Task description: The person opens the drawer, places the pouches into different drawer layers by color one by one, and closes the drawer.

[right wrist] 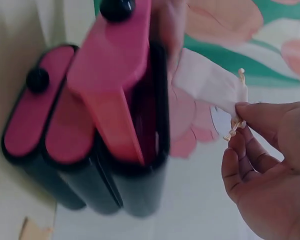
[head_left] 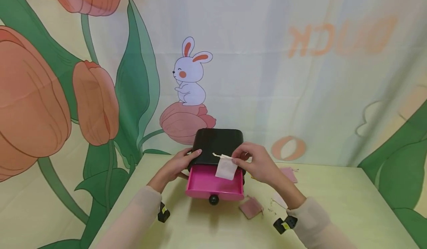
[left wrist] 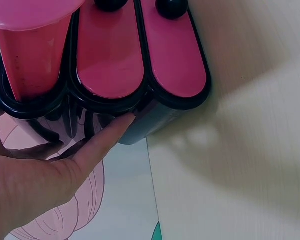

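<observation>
A black drawer box (head_left: pixel 218 145) with pink fronts and round black knobs stands on the table, its top drawer (head_left: pixel 213 194) pulled out. Two lower drawers below it (left wrist: pixel 110 60) are pushed in. My left hand (head_left: pixel 175 165) rests against the box's left side, one finger over the top edge; in the left wrist view its thumb lies straight along the side. Between thumb and fingertips my right hand (head_left: pixel 255 162) pinches a small white drawstring pouch (right wrist: pixel 207 80) by its corded neck. In the head view the pouch hangs over the right part of the drawer.
A dusty-pink pouch (head_left: pixel 251 207) lies right of the drawer front. Farther back is another pink pouch (head_left: pixel 289 174), and a pale pouch (head_left: pixel 279 200) shows partly beneath my right forearm. A printed curtain (head_left: pixel 247 75) hangs behind the table (head_left: pixel 347 204).
</observation>
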Motion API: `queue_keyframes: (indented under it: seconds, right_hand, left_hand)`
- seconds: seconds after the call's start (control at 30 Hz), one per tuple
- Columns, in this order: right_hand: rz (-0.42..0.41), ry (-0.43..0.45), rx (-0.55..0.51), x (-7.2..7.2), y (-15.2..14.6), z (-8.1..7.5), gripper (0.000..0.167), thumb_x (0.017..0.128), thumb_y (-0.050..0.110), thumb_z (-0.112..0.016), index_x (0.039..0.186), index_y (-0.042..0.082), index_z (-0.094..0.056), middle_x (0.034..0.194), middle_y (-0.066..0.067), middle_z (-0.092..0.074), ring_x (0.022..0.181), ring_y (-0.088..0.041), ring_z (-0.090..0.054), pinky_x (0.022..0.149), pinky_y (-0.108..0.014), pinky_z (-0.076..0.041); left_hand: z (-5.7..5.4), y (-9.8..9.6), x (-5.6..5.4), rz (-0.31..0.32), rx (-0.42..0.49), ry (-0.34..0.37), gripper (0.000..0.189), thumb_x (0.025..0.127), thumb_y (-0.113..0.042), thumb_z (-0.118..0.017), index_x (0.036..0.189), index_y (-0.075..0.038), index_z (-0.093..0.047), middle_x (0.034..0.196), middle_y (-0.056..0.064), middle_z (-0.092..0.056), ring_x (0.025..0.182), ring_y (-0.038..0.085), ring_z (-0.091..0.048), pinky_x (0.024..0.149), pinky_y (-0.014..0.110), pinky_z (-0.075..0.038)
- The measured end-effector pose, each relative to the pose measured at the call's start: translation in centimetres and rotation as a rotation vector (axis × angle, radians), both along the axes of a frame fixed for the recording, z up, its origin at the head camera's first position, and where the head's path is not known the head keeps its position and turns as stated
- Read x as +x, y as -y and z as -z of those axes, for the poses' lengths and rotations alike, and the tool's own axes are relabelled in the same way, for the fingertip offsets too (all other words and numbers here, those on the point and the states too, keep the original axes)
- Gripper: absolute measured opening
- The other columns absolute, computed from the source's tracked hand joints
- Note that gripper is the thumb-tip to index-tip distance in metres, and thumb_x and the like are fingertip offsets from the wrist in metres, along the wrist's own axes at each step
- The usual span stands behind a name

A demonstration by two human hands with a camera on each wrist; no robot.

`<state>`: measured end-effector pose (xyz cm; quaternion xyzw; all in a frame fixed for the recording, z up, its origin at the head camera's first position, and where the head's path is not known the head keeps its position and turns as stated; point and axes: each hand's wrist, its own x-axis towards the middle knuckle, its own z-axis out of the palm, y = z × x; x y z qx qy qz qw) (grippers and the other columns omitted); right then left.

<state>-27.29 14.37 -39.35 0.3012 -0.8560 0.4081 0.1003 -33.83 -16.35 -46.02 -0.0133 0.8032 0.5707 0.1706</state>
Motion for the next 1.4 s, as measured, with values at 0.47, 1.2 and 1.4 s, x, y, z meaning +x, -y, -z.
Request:
queue_keyframes:
  seconds: [0.47,1.2,1.4]
  right_hand:
    - [-0.061,0.083,0.053,0.4,5.3,2.4,0.010,0.094,0.011,-0.082,0.098,0.020,-0.078,0.088,0.010,-0.063,0.080,-0.014,-0.060,0.068,-0.027,-0.056]
    - [0.062,0.002,0.034,-0.2,0.1,0.9,0.017,0.093,0.013,-0.083,0.109,0.009,-0.077,0.100,0.004,-0.070,0.089,-0.016,-0.063,0.072,-0.031,-0.055]
    - [0.148,0.037,0.074,-0.9,-6.1,2.9,0.011,0.096,0.013,-0.080,0.106,0.012,-0.076,0.101,0.004,-0.072,0.088,-0.016,-0.062,0.073,-0.032,-0.053]
  left_hand:
    - [0.1,0.1,0.2,-0.001,-0.013,-0.008,0.100,0.094,-0.070,-0.064,0.166,-0.013,-0.026,0.155,0.022,-0.052,0.128,0.043,-0.061,0.089,0.057,-0.062]
    - [-0.1,-0.1,0.0,-0.004,-0.011,0.004,0.099,0.096,-0.068,-0.064,0.167,-0.010,-0.026,0.152,0.026,-0.053,0.129,0.044,-0.060,0.087,0.058,-0.062]
    - [0.2,0.0,-0.1,-0.009,-0.013,0.006,0.101,0.095,-0.069,-0.064,0.167,-0.010,-0.026,0.153,0.026,-0.052,0.133,0.044,-0.057,0.087,0.058,-0.062]
